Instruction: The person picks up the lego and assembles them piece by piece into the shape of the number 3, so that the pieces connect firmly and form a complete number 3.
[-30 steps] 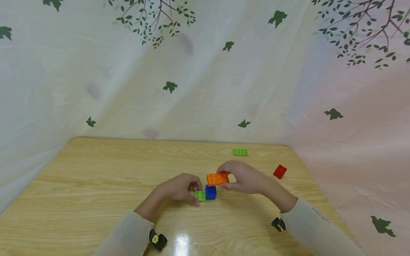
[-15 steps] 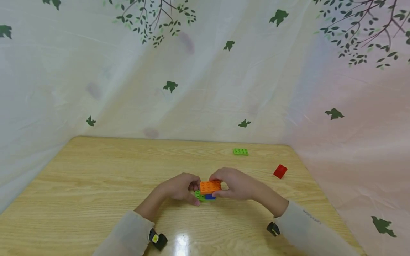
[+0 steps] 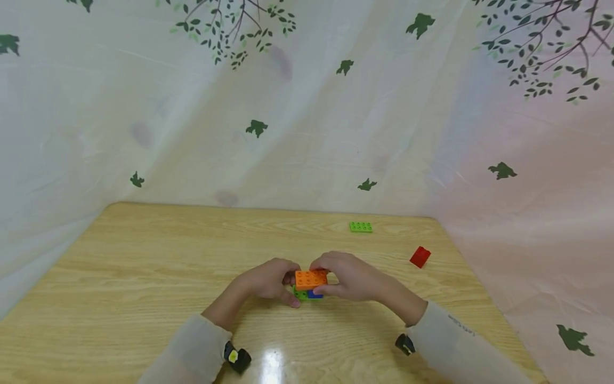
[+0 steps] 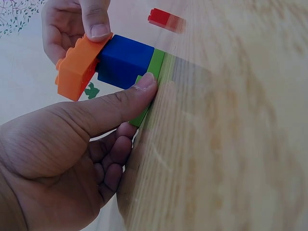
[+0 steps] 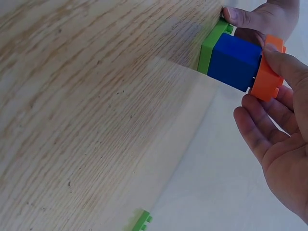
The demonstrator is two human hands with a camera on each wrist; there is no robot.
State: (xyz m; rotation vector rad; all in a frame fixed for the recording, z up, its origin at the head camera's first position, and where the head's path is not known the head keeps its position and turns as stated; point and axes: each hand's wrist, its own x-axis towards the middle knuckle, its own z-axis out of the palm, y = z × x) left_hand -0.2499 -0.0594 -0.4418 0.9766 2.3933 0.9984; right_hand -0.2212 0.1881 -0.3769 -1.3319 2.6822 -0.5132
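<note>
A light green building brick lies flat on the table, and a taller blue building brick stands on its right part. My left hand grips the green brick's left end, thumb at the near side and fingers behind. An orange building brick with studs on top is pinched between thumb and fingers of my right hand. It sits over the blue brick, reaching left above the green one. In the right wrist view a narrow gap shows between the orange brick and the blue brick.
Toward the back edge of the wooden table lies another light green brick. A red brick rests farther right, near the table's right edge. A pale curtain with leaf prints hangs behind the table.
My right hand has brought the orange brick left and down, from above the blue brick's back to over the blue and green bricks. The left hand stays in place.
</note>
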